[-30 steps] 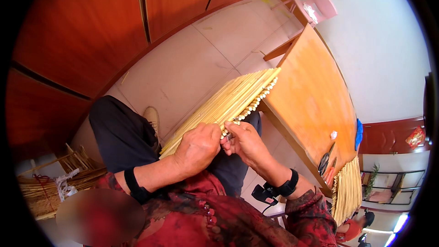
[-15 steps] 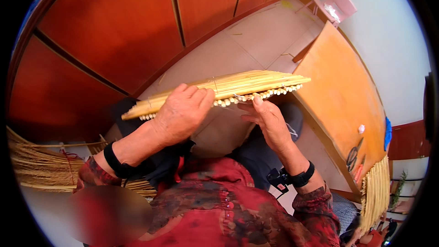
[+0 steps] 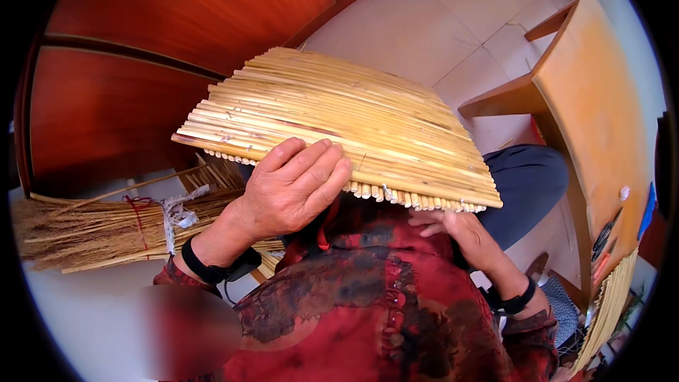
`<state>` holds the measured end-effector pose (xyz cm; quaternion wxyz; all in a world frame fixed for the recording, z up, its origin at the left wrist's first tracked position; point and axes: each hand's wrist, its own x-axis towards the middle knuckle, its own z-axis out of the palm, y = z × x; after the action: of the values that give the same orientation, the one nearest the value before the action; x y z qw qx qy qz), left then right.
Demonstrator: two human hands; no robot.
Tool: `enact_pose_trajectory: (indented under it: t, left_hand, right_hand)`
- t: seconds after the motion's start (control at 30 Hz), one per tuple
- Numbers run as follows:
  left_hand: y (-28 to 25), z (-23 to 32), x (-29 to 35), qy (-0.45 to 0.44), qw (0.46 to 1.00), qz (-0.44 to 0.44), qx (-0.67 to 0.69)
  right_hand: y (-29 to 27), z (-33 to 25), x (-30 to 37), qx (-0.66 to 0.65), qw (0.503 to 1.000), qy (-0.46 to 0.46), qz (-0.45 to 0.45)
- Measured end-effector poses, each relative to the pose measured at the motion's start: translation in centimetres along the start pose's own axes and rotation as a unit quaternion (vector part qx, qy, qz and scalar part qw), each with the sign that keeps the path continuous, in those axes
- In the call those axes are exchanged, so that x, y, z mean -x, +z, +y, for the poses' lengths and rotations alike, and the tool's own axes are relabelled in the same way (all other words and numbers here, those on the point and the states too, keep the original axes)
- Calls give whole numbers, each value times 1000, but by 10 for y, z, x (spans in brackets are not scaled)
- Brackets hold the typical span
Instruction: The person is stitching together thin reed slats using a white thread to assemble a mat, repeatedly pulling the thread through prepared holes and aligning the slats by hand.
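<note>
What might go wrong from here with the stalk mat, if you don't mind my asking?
The stalk mat could tip or slip, as most of it spreads beyond the left grip on its near edge. The right grip is partly hidden below that edge, so its support may be poor. The protruding stalk ends might catch on the patterned shirt.

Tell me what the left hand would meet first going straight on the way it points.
The left hand would meet the mat of yellow stalks first: it lies against the near edge, apparently without a gap. Whether it would push or slide is unclear.
</note>
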<state>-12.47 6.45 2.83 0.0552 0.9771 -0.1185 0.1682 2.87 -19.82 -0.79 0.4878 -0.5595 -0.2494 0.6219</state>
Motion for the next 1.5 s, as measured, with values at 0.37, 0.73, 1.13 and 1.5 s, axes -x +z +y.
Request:
enact_pose_trajectory:
  t: [0.37,0.73,1.13,1.5]
  left_hand:
    - [9,-17,18,-50,998,-14,26]
    - [33,-33,34,-157,987,-7,41]
    - [40,-55,22,-140,987,-66,-46]
    - [24,-80,9,-7,981,-191,-42]
  right_hand:
    - [-12,-32,16,118,979,-40,-161]
    - [-6,-38,-53,364,917,-161,15]
    - [10,-30,-91,353,920,-172,-7]
    - [44,-12,-70,401,893,-186,84]
